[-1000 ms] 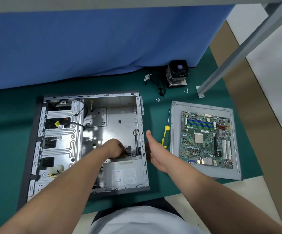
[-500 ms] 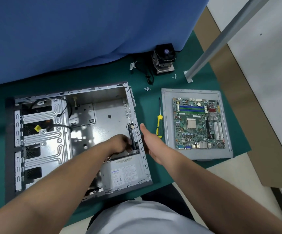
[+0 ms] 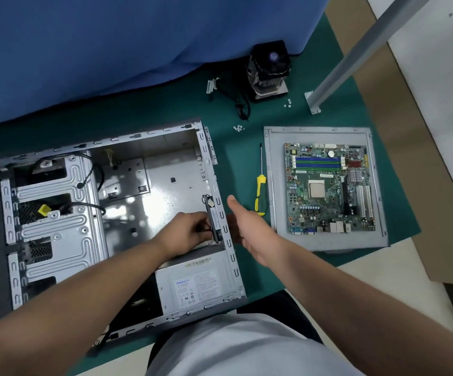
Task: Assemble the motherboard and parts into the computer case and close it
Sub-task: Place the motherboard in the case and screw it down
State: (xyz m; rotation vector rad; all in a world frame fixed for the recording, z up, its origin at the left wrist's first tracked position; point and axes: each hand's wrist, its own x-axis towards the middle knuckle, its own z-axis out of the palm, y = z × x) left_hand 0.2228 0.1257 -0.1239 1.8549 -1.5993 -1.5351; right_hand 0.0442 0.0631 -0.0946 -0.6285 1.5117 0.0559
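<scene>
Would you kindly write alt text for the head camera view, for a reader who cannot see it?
A person's left hand grips a small black part at the right wall of an open grey metal computer case, the right hand open just outside. A green motherboard lies on a grey panel, beside a yellow-handled screwdriver.

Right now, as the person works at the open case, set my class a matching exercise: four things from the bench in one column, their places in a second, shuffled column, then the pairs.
Things
1. motherboard
2. screwdriver
3. CPU cooler
4. power supply

Places
A. inside the computer case, at its near right corner
B. on the grey side panel
C. at the foot of the blue cloth
D. on the green mat, between case and panel

Pairs: 1-B, 2-D, 3-C, 4-A
</scene>
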